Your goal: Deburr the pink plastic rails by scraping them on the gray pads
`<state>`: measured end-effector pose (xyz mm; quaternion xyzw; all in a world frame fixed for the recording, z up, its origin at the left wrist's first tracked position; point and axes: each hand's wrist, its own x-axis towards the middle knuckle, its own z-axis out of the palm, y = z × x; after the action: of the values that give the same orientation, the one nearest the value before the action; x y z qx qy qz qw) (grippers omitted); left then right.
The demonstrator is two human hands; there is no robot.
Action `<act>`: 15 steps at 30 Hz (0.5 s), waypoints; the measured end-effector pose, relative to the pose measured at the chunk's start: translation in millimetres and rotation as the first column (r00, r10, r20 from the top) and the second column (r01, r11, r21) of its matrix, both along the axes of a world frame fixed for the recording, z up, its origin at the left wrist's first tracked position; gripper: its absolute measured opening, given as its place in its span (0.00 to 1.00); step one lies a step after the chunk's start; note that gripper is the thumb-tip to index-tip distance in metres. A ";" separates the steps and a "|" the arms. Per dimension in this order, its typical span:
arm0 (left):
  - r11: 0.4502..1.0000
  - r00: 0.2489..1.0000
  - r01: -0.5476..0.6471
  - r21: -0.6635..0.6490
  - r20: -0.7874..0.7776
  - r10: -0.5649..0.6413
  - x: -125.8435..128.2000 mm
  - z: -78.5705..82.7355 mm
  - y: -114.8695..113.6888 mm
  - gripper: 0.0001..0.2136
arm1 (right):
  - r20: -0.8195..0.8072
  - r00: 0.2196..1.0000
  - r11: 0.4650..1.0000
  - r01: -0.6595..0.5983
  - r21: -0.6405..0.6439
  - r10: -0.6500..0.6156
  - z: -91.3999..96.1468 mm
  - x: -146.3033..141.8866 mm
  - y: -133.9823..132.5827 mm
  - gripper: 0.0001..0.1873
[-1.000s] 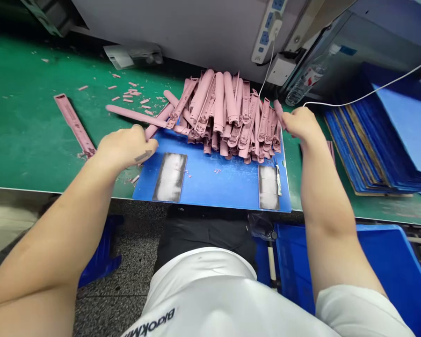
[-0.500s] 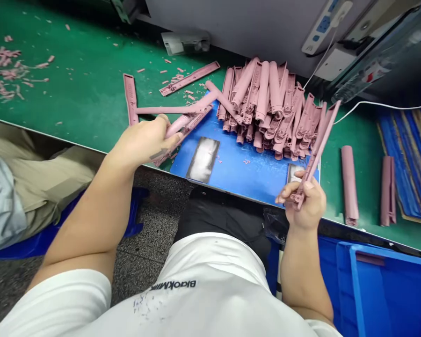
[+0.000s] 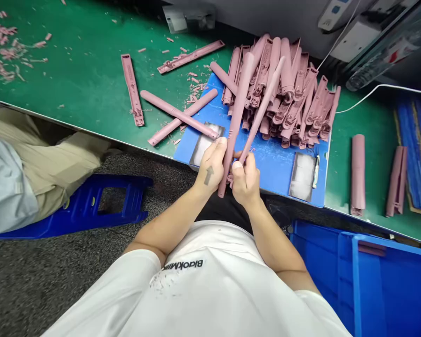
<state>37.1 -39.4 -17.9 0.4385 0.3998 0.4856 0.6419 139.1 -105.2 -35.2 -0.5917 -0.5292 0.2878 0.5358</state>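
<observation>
My left hand (image 3: 212, 166) is shut on a long pink moulded strap (image 3: 234, 131), which rises past the pile's front. My right hand (image 3: 245, 180) grips a thinner pink strap (image 3: 261, 110), and the two hands nearly touch at the front of the blue mat (image 3: 266, 175). Just beyond them lies a heaped pile of pink straps (image 3: 284, 98). Two loose straps (image 3: 178, 114) cross near my left hand, partly on the mat. Both held straps hide part of the pile.
Loose pink straps (image 3: 132, 89) and scraps (image 3: 3, 42) lie on the green bench (image 3: 91, 61). A blue crate (image 3: 368, 285) sits at lower right, and a blue stool (image 3: 122, 201) at left beside a person's clothed leg (image 3: 38, 168). Blue boards (image 3: 414, 150) are stacked at right.
Both hands have come together at the mat's front edge, each holding a strap. The left hand has let go of the straps it held, which now lie loose. The view has turned.
</observation>
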 end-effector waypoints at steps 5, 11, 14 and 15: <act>0.997 0.992 -0.044 -0.067 0.118 0.052 3.1 -0.4 11.0 0.31 | -0.039 0.999 1.000 0.000 -0.013 0.000 -7.3 4.1 -8.3 0.28; 0.994 0.976 0.064 -0.094 0.213 -0.043 -5.1 7.6 18.0 0.21 | -0.056 0.998 0.998 -0.043 -0.042 0.040 -10.8 12.1 -9.4 0.29; 0.999 0.989 0.011 0.032 0.148 -0.015 -6.3 3.3 12.8 0.18 | -0.002 0.999 0.999 -0.039 -0.032 0.039 -11.5 10.1 -8.4 0.29; 0.998 0.992 0.005 0.060 0.126 -0.012 -6.2 2.0 10.4 0.17 | 0.013 0.999 0.999 -0.043 -0.030 0.044 -11.4 8.7 -8.6 0.30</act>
<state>30.9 -29.0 -15.9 0.4274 0.3418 0.5214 0.6547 147.9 -113.8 -46.6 -0.5900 -0.5413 0.3033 0.5167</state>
